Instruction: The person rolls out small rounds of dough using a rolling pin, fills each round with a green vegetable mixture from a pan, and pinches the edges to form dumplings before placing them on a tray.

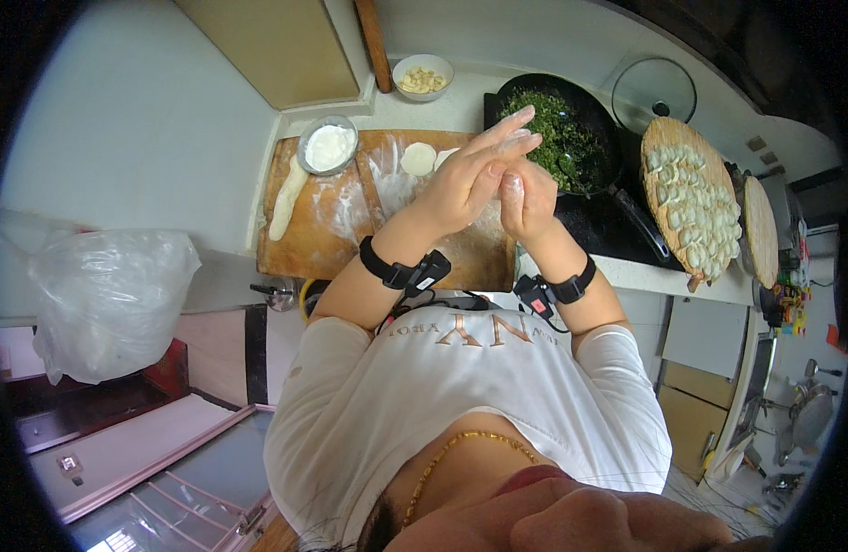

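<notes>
My left hand (465, 181) is raised over the right part of a floured wooden board (465, 259), its fingers stretched towards the upper right and dusted with flour. Against its palm side, my right hand (529, 196) is curled, thumb and fingers bent. Whether anything lies between the hands is hidden. Behind them on the board are a round dough wrapper (418, 159) and a second one (445, 159), partly covered by my left hand. A rolling pin (369, 190), a bowl of white flour (329, 146) and a long dough roll (287, 203) are on the board's left half.
A black pan (620, 162) of chopped green filling sits on the dark cooktop (589, 224). To its right, a round wooden board (662, 131) holds several dumplings. A glass lid (655, 79) leans by the wall; a white bowl (424, 95) with pale pieces stands at the back.
</notes>
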{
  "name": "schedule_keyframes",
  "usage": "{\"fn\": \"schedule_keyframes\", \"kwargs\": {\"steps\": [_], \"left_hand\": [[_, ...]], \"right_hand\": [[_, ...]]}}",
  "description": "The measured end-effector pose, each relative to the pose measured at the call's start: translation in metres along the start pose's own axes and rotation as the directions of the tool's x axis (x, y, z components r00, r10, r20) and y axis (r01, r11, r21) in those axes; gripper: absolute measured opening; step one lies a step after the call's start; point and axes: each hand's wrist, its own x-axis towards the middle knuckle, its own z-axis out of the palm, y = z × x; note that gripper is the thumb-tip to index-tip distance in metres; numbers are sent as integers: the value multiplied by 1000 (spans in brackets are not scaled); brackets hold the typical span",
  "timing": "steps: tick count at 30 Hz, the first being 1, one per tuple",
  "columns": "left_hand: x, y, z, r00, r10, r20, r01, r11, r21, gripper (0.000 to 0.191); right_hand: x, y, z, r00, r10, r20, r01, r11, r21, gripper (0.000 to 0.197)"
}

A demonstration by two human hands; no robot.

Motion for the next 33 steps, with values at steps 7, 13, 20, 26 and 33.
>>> {"fn": "schedule_keyframes", "kwargs": {"steps": [7,13,20,26,33], "left_hand": [[-3,-23,9,1000,19,-10,-20,993,-117,58],[-11,-21,-3,968,-247,36,249,945,-211,63],[-19,-32,12,845,-476,244,530,680,-507,39],[-15,-32,22,897,-401,186,440,769,-465,40],[-23,-37,26,871,-436,225,488,720,-493,48]], "right_hand": [[-14,9,2,976,212,52,-218,952,216,26],[-23,12,-6,733,514,445,-679,532,506,55],[-28,16,1,693,612,382,-685,393,613,40],[-31,16,2,684,666,299,-666,401,629,35],[-29,10,-10,619,709,337,-763,442,472,33]]}}
